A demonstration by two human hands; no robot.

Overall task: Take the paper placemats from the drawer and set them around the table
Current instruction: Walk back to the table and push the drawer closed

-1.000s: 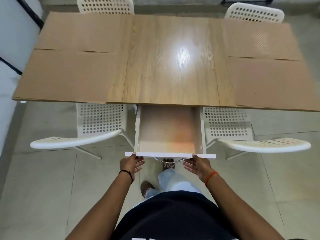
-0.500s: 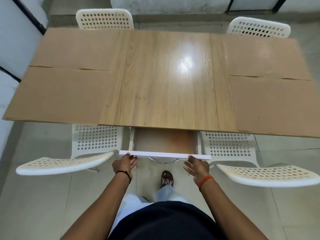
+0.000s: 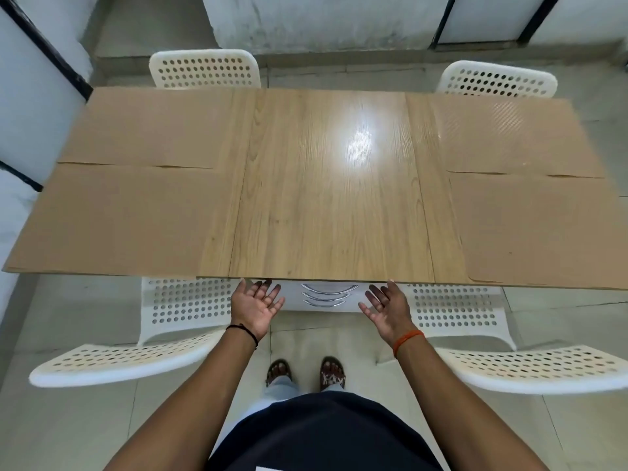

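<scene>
Several brown paper placemats lie on the wooden table (image 3: 326,198): far left (image 3: 146,130), near left (image 3: 119,219), far right (image 3: 509,134) and near right (image 3: 540,232). The white drawer (image 3: 326,297) with curved metal handles sits pushed in under the table's near edge. My left hand (image 3: 256,305) is at the drawer front's left end, fingers spread and straight. My right hand (image 3: 385,309) is at its right end, fingers also straight. Neither hand holds anything.
White perforated chairs stand at the near left (image 3: 129,358) and near right (image 3: 530,368), close on either side of my arms. Two more chairs stand at the far left (image 3: 204,69) and far right (image 3: 496,79). Grey tiled floor lies under my feet.
The drawer has slid from open to closed under the table. Both hands pushed it in, then let go with fingers straightened.
</scene>
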